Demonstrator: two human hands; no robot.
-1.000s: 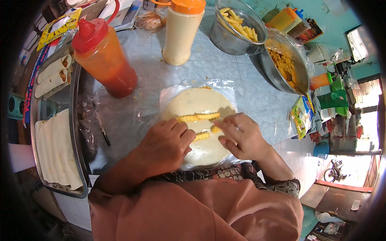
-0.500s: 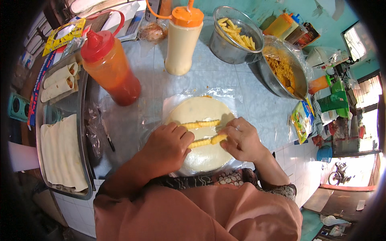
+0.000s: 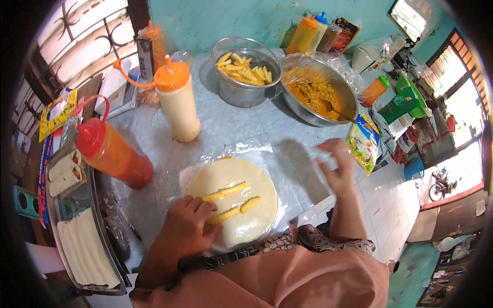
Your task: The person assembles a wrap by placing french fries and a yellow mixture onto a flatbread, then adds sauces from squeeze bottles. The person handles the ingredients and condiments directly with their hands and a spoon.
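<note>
A stack of round, pale dough wrappers (image 3: pixel 246 177) lies on clear plastic in front of me. Two rows of crinkle-cut french fries (image 3: pixel 226 191) rest on the top wrapper, the nearer row made of a longer fry and a short piece (image 3: pixel 250 205). My left hand (image 3: pixel 191 225) is curled at the left end of the nearer row, its fingertips on the longer fry (image 3: pixel 227 215). Raised off to the right of the stack, my right hand (image 3: pixel 336 165) is slightly blurred, fingers apart and nothing in them.
Sauce bottles, one red (image 3: pixel 115 154) and one cream (image 3: pixel 177 102), stand left. Behind are a metal pot of fries (image 3: pixel 241 95) and a bowl of shredded orange filling (image 3: pixel 303 110) with a spoon. A tray (image 3: pixel 120 277) at left holds rolled wraps. A yellow-blue packet (image 3: pixel 364 143) lies right.
My right hand has let go of the short fry piece and moved up and right, away from the wrappers. My left hand stays at the nearer row. The whole view has shifted.
</note>
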